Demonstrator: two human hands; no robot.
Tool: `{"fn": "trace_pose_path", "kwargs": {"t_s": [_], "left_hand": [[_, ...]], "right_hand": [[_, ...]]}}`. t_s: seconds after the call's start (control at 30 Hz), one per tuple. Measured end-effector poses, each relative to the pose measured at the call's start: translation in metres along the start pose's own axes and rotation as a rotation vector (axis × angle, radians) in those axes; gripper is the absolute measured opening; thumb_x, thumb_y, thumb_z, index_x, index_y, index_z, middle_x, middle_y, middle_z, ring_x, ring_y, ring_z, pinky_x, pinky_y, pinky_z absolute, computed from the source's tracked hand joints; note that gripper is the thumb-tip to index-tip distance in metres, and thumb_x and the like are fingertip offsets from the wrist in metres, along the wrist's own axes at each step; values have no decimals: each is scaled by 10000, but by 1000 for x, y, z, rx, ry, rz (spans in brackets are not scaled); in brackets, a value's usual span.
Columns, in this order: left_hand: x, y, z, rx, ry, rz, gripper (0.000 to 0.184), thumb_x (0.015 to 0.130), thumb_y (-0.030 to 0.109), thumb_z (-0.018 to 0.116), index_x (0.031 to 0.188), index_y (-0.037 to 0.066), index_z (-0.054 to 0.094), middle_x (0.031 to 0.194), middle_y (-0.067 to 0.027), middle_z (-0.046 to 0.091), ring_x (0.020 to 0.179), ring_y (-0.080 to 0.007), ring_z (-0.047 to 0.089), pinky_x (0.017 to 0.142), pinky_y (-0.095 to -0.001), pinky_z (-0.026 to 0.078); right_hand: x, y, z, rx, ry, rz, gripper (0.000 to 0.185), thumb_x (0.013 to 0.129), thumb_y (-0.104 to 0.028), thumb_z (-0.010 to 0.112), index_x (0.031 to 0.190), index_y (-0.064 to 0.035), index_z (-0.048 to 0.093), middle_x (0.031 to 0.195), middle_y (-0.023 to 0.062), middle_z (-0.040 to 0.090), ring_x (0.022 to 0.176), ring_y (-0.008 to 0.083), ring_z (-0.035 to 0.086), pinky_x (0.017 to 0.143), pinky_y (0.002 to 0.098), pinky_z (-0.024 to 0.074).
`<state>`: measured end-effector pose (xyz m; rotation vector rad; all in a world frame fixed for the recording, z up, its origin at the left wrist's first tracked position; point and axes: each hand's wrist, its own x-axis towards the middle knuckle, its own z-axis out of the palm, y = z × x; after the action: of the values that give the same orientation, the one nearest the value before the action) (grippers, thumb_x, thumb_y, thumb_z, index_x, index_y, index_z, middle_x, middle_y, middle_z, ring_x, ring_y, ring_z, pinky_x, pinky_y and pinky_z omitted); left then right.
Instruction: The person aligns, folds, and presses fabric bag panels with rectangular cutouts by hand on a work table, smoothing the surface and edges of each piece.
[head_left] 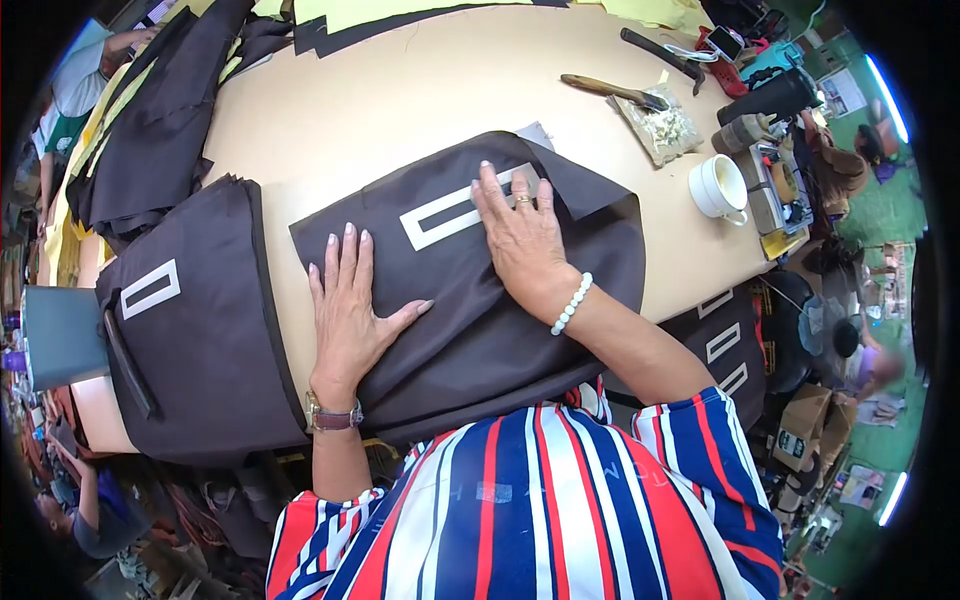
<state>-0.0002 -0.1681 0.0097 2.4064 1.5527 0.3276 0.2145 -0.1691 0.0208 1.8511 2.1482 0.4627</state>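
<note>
A dark brown fabric piece (pixel 440 300) lies spread before me, its far right corner folded over and its near edge hanging at the table's front. On it is a white rectangular frame-shaped patch (pixel 428 232) with a slot in the middle. My right hand (pixel 522 225) lies over the right part of this patch, fingers stretched out. Flat on the fabric's left side rests my left hand (pixel 350 315), its fingers spread and thumb pointing right. Neither hand grips anything. To the left is a stack of similar dark fabric (pixel 200 330) with another white frame patch (pixel 150 288).
A white mug (pixel 717 188), a bag of pale bits (pixel 660 130), a wooden-handled brush (pixel 610 90) and a hammer (pixel 660 53) stand or lie at the right. A grey-blue box (pixel 65 335) is at far left. Dark cloth (pixel 160 120) is heaped behind. Other people are around.
</note>
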Motion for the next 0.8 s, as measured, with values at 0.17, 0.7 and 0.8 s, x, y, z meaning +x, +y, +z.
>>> {"fn": "trace_pose_path", "kwargs": {"t_s": [0.17, 0.7, 0.8], "left_hand": [[0, -3, 2, -3, 25, 15, 959, 683, 539, 694, 1385, 13, 308, 1459, -182, 253, 1367, -334, 183, 1081, -525, 139], [0, -3, 2, -23, 39, 18, 980, 669, 548, 701, 1376, -7, 310, 1448, -184, 274, 1362, -321, 203, 1085, -517, 143], [0, -5, 4, -28, 51, 16, 988, 669, 546, 702, 1381, -7, 298, 1448, -178, 276, 1361, -313, 210, 1087, -513, 146]], "right_hand": [[3, -28, -8, 174, 48, -89, 524, 881, -199, 447, 1380, -75, 348, 1434, 126, 258, 1277, 344, 331, 1039, 506, 231], [5, -35, -4, 137, 126, -95, 532, 860, -224, 489, 1359, -74, 386, 1443, 115, 234, 1273, 347, 312, 1037, 523, 233], [8, -36, -3, 228, 143, -138, 538, 862, -215, 490, 1377, -122, 363, 1445, 109, 237, 1276, 355, 304, 1039, 534, 226]]}}
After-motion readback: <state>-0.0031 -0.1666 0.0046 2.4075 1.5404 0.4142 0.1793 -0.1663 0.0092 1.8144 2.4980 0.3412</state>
